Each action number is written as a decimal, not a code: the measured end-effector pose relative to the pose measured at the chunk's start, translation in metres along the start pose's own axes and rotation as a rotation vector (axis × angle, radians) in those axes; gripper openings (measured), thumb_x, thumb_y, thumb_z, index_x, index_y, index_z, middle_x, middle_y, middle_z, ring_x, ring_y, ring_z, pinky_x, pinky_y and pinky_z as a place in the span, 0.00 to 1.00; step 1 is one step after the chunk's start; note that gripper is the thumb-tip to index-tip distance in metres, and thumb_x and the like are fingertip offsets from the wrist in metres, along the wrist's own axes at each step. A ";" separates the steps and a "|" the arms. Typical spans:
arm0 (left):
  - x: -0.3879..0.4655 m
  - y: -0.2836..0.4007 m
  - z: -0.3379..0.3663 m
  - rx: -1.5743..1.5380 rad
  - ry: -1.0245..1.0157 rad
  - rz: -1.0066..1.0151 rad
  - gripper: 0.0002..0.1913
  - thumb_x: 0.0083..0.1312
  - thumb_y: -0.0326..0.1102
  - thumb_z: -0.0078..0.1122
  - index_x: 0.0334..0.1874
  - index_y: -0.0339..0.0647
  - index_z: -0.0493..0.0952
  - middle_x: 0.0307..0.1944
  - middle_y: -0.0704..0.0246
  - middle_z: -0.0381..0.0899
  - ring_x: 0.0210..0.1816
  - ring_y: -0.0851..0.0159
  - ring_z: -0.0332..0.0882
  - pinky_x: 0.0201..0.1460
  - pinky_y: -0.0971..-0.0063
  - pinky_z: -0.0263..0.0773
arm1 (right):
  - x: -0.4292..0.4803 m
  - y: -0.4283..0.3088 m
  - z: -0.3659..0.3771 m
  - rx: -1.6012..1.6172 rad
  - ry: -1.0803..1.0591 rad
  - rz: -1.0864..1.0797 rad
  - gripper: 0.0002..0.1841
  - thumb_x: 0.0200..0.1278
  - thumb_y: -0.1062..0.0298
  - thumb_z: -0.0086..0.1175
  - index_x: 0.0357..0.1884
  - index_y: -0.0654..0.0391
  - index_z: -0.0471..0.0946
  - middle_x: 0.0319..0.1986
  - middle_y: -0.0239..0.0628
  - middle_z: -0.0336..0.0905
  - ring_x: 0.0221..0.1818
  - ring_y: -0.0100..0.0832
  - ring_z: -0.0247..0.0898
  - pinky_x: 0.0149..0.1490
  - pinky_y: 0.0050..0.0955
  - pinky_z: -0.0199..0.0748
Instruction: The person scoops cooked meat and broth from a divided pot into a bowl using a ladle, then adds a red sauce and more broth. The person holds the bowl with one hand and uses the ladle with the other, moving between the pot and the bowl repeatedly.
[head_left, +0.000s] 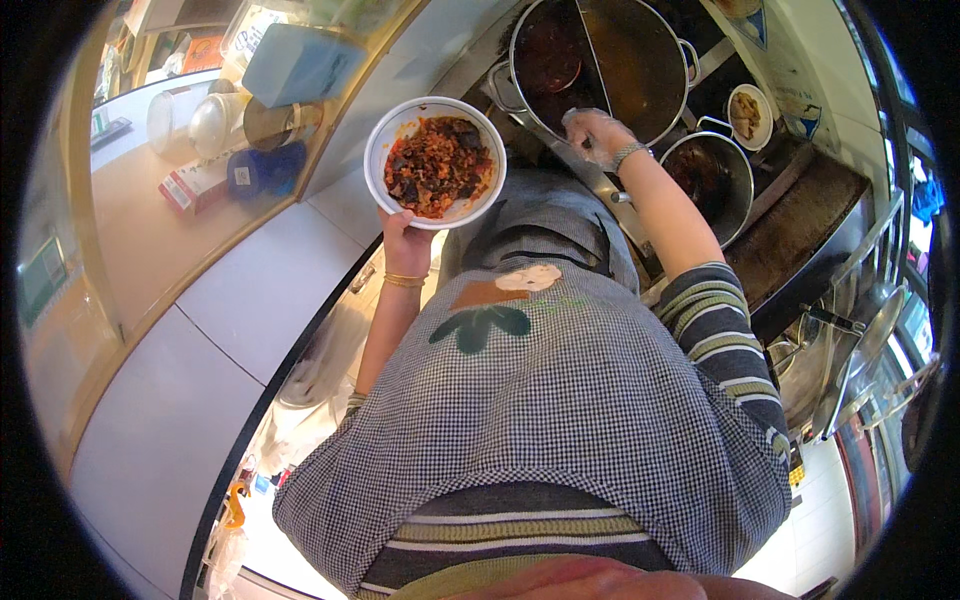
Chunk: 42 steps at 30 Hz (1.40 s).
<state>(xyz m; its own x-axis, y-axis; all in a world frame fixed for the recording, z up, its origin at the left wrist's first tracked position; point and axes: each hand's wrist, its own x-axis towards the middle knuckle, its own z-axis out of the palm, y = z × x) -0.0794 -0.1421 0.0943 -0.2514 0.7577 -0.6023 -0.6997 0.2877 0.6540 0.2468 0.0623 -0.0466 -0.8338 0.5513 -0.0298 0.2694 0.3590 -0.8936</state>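
Observation:
My left hand (409, 244) grips the lower rim of a white bowl (375, 180), thumb over the edge. Inside lies a chunky, oily red-brown chili mixture (439, 169) with dark pieces. In a clear plastic glove, my right hand (598, 140) is over the near rim of a large divided steel pot (517, 71). Its fingers are curled, and whether anything is between them is hidden. One side of that pot holds dark reddish broth (551, 64), the other a brown broth (637, 56). A smaller steel pot (739, 214) with dark contents sits beside my right wrist.
A small white bowl of pale food pieces (745, 116) stands beyond the smaller pot. To the right are a dark, stained metal tray (810, 217) and hanging metal utensils (832, 319). A white-tiled ledge (255, 285) runs along the left below a glass panel, with containers (217, 124) behind it.

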 end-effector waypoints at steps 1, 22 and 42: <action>0.000 -0.001 0.001 0.005 0.011 0.005 0.36 0.59 0.36 0.56 0.71 0.50 0.55 0.68 0.60 0.63 0.66 0.51 0.70 0.60 0.50 0.78 | -0.003 0.002 -0.007 -0.011 -0.046 -0.001 0.07 0.37 0.78 0.58 0.17 0.58 0.71 0.23 0.37 0.74 0.32 0.43 0.73 0.36 0.36 0.69; 0.007 -0.001 0.010 0.010 -0.058 0.013 0.36 0.60 0.36 0.53 0.73 0.50 0.54 0.70 0.58 0.62 0.68 0.47 0.68 0.63 0.43 0.74 | -0.064 -0.023 0.004 0.142 -0.107 0.498 0.05 0.45 0.70 0.59 0.21 0.56 0.73 0.19 0.36 0.75 0.25 0.37 0.75 0.32 0.35 0.71; 0.025 -0.003 -0.006 0.021 -0.080 -0.024 0.35 0.59 0.35 0.52 0.72 0.50 0.57 0.68 0.58 0.65 0.66 0.47 0.70 0.60 0.44 0.77 | -0.052 -0.123 0.031 0.557 0.180 1.131 0.19 0.68 0.62 0.50 0.54 0.64 0.69 0.23 0.35 0.73 0.16 0.30 0.69 0.18 0.32 0.67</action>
<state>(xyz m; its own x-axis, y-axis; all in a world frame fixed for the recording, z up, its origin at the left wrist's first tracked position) -0.0871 -0.1274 0.0744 -0.1801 0.7947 -0.5797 -0.6901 0.3179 0.6501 0.2423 -0.0338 0.0515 -0.1839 0.4515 -0.8731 0.5102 -0.7154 -0.4774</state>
